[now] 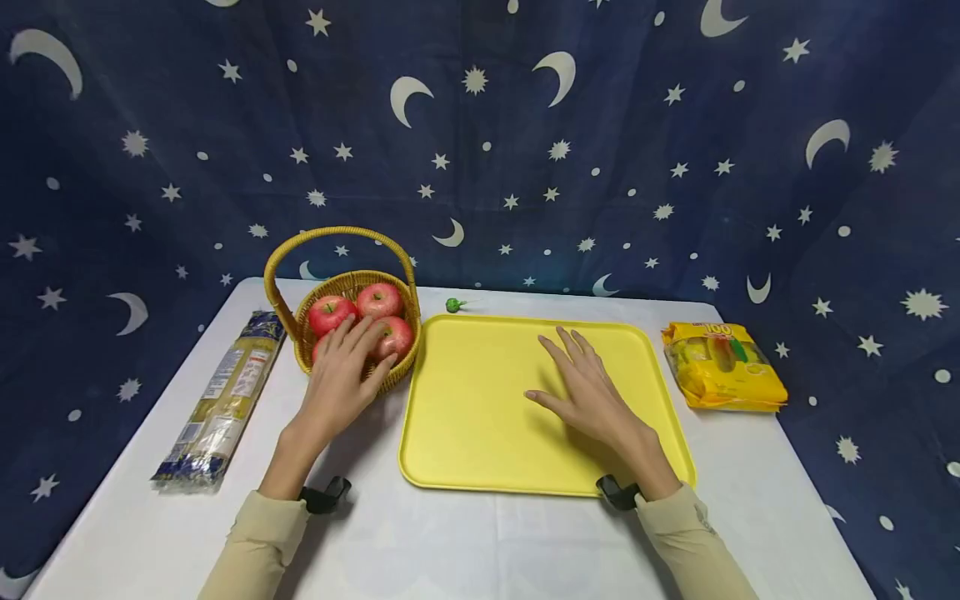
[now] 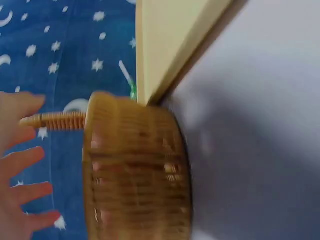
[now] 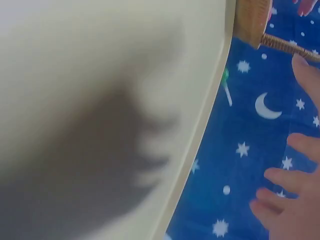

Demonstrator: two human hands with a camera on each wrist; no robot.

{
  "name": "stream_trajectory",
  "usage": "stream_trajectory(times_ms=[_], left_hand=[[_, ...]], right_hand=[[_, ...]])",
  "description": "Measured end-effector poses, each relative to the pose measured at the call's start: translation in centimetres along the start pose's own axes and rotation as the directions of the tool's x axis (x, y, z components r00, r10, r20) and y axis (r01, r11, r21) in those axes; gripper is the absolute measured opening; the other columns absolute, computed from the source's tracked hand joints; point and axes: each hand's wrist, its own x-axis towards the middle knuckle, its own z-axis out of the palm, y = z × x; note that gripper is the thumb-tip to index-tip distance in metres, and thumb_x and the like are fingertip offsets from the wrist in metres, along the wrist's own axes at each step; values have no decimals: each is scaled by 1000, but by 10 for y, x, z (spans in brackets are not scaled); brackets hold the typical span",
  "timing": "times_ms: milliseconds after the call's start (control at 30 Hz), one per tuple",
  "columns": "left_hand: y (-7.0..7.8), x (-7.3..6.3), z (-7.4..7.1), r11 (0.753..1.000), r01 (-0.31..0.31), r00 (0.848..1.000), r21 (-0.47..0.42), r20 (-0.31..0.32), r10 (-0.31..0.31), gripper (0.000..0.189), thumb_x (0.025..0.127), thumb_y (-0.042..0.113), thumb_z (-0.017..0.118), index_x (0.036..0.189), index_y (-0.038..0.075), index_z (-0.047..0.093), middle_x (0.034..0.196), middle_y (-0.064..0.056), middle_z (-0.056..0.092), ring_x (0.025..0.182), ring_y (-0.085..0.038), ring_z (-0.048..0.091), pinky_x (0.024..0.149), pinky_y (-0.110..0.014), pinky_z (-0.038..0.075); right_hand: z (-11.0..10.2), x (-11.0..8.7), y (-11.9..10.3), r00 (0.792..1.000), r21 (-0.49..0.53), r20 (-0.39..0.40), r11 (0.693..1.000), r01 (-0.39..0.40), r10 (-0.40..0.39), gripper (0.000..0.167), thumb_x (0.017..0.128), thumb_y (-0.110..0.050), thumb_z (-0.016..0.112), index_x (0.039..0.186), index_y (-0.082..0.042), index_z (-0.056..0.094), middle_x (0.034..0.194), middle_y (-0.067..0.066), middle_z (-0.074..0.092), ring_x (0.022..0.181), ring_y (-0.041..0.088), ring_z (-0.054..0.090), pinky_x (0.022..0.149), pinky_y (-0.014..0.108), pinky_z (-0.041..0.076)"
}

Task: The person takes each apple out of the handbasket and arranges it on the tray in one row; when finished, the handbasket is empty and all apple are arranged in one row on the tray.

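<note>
The red apples (image 1: 379,300) lay in a wicker basket (image 2: 137,185) at the left of the tabletop (image 1: 465,542), just beside a yellow tray (image 1: 480,400). Three showed clearly; a fourth was partly hidden.

The left hand (image 1: 341,379) was above the basket's mouth, fingers spread and grasping nothing; the left wrist view showed it apart from the rim. The right hand (image 1: 588,396) was over the tray, likewise unloaded, its fingers spread and its shadow falling on the surface.

The apples were judged firm and moderately heavy, with smooth, slightly slippery skins liable to bruise. The soundest hold appeared to be fingers and thumb around the widest part, taken from above. The basket looked light and fairly stiff in itself; its arched handle (image 1: 341,231) offered the obvious grip, at the crown, where the load would hang level.

Markings: a yellow packet (image 1: 720,367) at the right bore a legible "100" and a mango picture. A long clear-and-blue packet (image 1: 225,400), apparently of dried pasta, carried pale labels too small to read. No writing could be made out on a green lollipop (image 1: 453,305) behind the tray.
</note>
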Motion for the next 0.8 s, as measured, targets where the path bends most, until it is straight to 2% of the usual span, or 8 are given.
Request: stream_trajectory(times_ms=[67,167,300,400,500,633,733,800], left_hand=[[-6,-5,-6,1000,7,993,-27,-117,-10,42,94,11,70,134,2,64,139,-19,63,130,-42,53,107,-63,43],[-16,-12,-14,996,45,961,-70,-271,-63,34,91,-1,64,125,-2,67,124,-21,68,113,-40,59,93,-57,48],[-29,-21,-22,978,151,912,-145,-361,-194,31,88,-8,59,118,-7,66,115,-26,66,107,-43,58,91,-55,45],[-40,-23,-26,942,257,894,-217,-317,-317,32,88,-8,57,120,-10,63,115,-30,62,109,-46,55,93,-54,43],[-51,-22,-27,880,375,869,-291,-220,-443,36,90,-5,56,125,-12,58,120,-32,57,113,-46,52,96,-54,46],[-63,-21,-27,765,526,805,-372,-73,-589,43,95,2,57,135,-12,49,130,-31,53,121,-45,53,102,-50,48],[-72,-21,-27,670,605,755,-431,42,-655,52,98,6,56,145,-10,41,140,-30,50,126,-42,52,99,-34,48],[-77,-23,-28,604,627,732,-492,108,-672,58,100,7,55,152,-6,35,149,-28,46,130,-39,51,95,-20,46]], right_hand=[[1,7,-4,1000,79,12,997,-4,3,87,91,-51,75,161,-17,36,168,14,30,153,39,25,121,64,28],[4,20,-10,1000,177,27,984,-12,7,83,91,-50,75,158,-17,39,162,10,40,149,34,34,119,60,34],[9,41,-21,999,264,45,964,-29,18,80,90,-49,78,155,-18,44,155,7,49,143,31,43,116,58,40],[15,56,-31,998,320,53,947,-41,25,78,88,-47,80,153,-19,47,151,5,52,137,33,50,112,57,45],[24,71,-40,998,376,58,926,-31,10,73,88,-42,82,149,-17,52,148,6,56,129,34,57,108,55,50],[38,90,-53,997,438,72,899,-5,-30,64,89,-37,82,143,-13,57,143,7,60,125,31,62,107,51,52],[48,101,-65,995,471,82,882,18,-64,62,89,-34,81,141,-10,59,142,8,62,125,29,63,108,48,52],[55,108,-74,993,490,79,871,39,-89,61,89,-32,82,140,-8,59,141,10,62,125,30,62,109,46,52]])
